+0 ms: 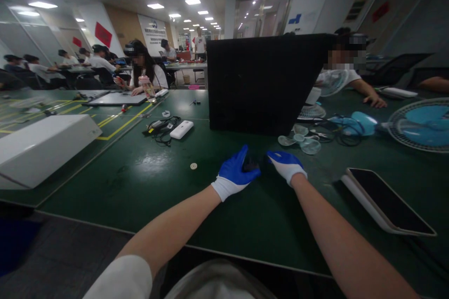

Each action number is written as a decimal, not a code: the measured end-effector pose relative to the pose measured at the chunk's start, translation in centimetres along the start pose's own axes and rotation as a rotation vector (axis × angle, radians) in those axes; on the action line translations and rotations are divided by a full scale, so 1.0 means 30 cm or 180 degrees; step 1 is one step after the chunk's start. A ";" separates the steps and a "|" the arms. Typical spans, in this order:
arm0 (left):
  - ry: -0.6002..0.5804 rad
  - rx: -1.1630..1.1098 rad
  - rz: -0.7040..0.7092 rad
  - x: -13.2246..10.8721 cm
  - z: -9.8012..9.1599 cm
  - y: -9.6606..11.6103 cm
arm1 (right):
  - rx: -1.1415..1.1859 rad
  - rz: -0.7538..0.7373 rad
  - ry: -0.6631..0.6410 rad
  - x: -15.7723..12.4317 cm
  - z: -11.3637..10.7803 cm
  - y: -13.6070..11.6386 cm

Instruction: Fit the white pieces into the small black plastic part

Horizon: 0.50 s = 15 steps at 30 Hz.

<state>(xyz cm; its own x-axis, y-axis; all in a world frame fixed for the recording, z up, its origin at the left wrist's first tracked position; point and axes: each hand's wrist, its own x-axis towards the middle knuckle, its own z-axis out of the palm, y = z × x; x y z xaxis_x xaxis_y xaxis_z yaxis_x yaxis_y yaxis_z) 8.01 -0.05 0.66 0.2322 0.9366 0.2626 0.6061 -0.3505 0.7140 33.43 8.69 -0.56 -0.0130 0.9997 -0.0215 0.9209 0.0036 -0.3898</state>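
Observation:
Both my hands wear blue and white gloves and rest on the dark green table (147, 182). My left hand (235, 173) is curled around a small dark object (251, 164) that I cannot make out. My right hand (286, 165) is closed next to it, fingertips touching the same dark object from the right. A large black panel (263, 84) stands upright just behind my hands. A small white round washer (193, 166) lies on the table to the left of my left hand.
A tablet (389, 201) lies at the right, a white box (42, 147) at the left. A white power bank (181, 129) and black cable lie further back. Blue fan parts (419, 124) and clear fan blades (301, 142) sit at the right. Other people sit at tables behind.

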 end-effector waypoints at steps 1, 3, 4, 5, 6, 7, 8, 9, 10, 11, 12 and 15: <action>0.0038 0.0113 -0.0021 -0.014 -0.035 -0.021 | 0.0010 0.0054 0.0009 -0.008 -0.007 -0.012; 0.0361 0.0546 -0.0205 -0.045 -0.117 -0.085 | 0.0001 0.0047 -0.0034 -0.022 -0.019 -0.035; 0.0514 0.0832 -0.0372 -0.059 -0.160 -0.123 | -0.0014 0.0016 -0.0040 -0.027 -0.023 -0.044; 0.0542 0.1091 -0.0572 -0.071 -0.199 -0.161 | -0.0022 -0.0006 -0.0028 -0.030 -0.025 -0.050; 0.0482 0.1281 -0.0769 -0.081 -0.232 -0.195 | -0.0009 -0.0002 -0.0004 -0.031 -0.026 -0.054; 0.0339 0.1401 -0.0923 -0.089 -0.257 -0.221 | 0.0029 0.0025 0.0020 -0.033 -0.027 -0.055; 0.0190 0.1469 -0.1010 -0.095 -0.270 -0.239 | 0.0086 0.0047 0.0044 -0.034 -0.028 -0.055; 0.0046 0.1487 -0.1042 -0.098 -0.272 -0.246 | 0.0153 0.0027 0.0059 -0.037 -0.030 -0.055; -0.0073 0.1471 -0.1018 -0.098 -0.263 -0.243 | 0.0229 -0.0070 0.0057 -0.040 -0.033 -0.055; -0.0158 0.1437 -0.0957 -0.097 -0.245 -0.232 | 0.0336 -0.0254 0.0032 -0.046 -0.038 -0.056; -0.0223 0.1390 -0.0878 -0.095 -0.220 -0.214 | 0.0479 -0.0514 -0.0025 -0.052 -0.046 -0.058; -0.0332 0.1241 -0.0648 -0.082 -0.134 -0.147 | 0.0987 -0.1375 -0.0519 -0.072 -0.076 -0.075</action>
<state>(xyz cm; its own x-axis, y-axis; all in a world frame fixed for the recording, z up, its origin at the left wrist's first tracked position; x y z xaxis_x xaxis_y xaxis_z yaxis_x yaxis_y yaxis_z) 1.70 -0.79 -0.52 0.1418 0.9880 0.0610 0.8841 -0.1542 0.4412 32.26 6.58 2.46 -0.4468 0.8920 0.0677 0.6610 0.3802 -0.6469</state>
